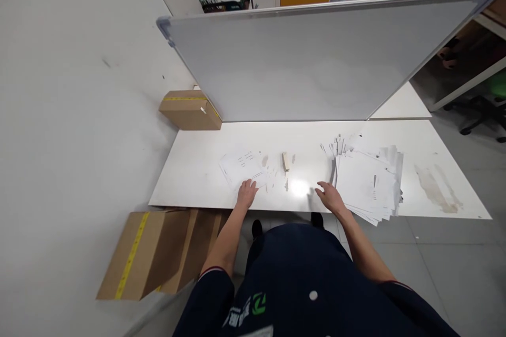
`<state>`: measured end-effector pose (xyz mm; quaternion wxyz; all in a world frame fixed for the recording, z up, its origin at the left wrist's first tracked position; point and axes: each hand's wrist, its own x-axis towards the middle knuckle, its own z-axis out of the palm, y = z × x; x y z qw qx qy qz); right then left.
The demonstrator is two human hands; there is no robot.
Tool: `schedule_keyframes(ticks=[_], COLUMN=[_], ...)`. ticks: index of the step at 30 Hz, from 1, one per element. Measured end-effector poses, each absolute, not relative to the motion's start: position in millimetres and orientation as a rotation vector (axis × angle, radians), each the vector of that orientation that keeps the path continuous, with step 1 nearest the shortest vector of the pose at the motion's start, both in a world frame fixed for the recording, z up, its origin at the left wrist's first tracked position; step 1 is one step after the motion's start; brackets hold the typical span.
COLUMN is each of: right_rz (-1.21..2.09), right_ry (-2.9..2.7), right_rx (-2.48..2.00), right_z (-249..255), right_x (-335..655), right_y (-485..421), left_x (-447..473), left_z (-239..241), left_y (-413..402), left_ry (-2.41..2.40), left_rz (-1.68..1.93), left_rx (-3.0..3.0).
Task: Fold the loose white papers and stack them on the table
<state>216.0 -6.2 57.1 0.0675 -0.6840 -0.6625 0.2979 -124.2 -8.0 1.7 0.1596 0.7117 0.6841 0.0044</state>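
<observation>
My left hand (247, 192) lies flat, fingers spread, on the near corner of a printed sheet (243, 167) on the white table (190, 179). My right hand (330, 196) hovers open just left of a fanned stack of white papers (369, 179), fingers apart and holding nothing. Between my hands, further back, lies a small beige stapler (285, 161). A tiny scrap (286, 185) rests in front of it.
A large whiteboard (316, 58) leans upright along the table's back edge. A cardboard box (190, 109) sits at the back left corner. More boxes (158, 253) stand on the floor to my left. A stain (435, 189) marks the table's right end. Shelves and a chair stand far right.
</observation>
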Motion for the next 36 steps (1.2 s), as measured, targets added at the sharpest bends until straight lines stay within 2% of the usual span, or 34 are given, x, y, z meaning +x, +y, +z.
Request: schedule_keyframes(ticks=[9, 15, 24, 27, 31, 36], right_rz=[1.005, 1.022, 1.073, 1.089, 1.103, 1.095], right_ry=[-2.21, -2.316, -2.365, -2.374, -2.381, -2.405], right_rx=[-1.99, -1.928, -1.933, -1.931, -1.939, -1.914], right_z=[49.6, 45.0, 38.2, 35.6, 32.8, 31.7], right_x=[195.4, 189.3, 187.7, 187.6, 187.4, 185.8], right_y=[-20.5, -26.9, -28.9, -30.0, -31.7, -32.1], left_x=[-140.5, -146.6, -143.3, -140.3, -134.1, -125.7], left_z=[-6.2, -14.1, -12.4, -7.9, 0.1, 2.7], left_y=[-8.2, -9.6, -12.1, -15.9, -17.0, -13.6], left_ry=[1.88, 1.792, 1.854, 2.11, 2.609, 2.662], left_rz=[0.052, 0.223, 0.365, 0.427, 0.354, 0.282], left_rx=[2.112, 2.225, 2.0, 1.764, 1.045, 0.706])
